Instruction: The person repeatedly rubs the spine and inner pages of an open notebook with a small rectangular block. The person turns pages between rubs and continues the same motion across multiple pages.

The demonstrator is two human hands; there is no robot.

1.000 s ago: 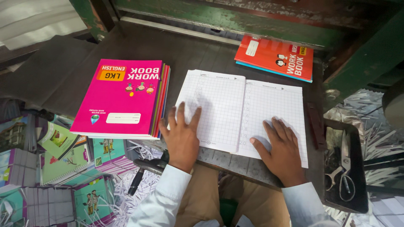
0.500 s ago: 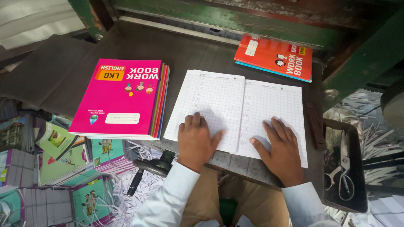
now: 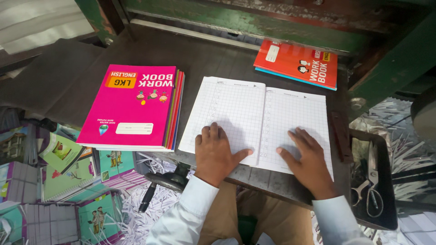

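The open grid-ruled booklet lies flat on the dark tabletop, both hands pressing it, probably to keep the pages spread. The left hand and right hand rest open, palms down, grasping nothing. Left of the left hand sits a pink workbook stack; beyond the right hand, a red workbook; scissors to its right.

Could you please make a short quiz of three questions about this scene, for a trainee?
1. True or false: both hands lie flat on the open grid-paper book.
2. What lies on top of the book stack to the left of the left hand? A) a pink workbook B) scissors C) a green folder
3. Where are the scissors?

Key
1. True; the right hand presses the right page.
2. A, the pink workbook.
3. On the dark tray, to the right of the right hand.
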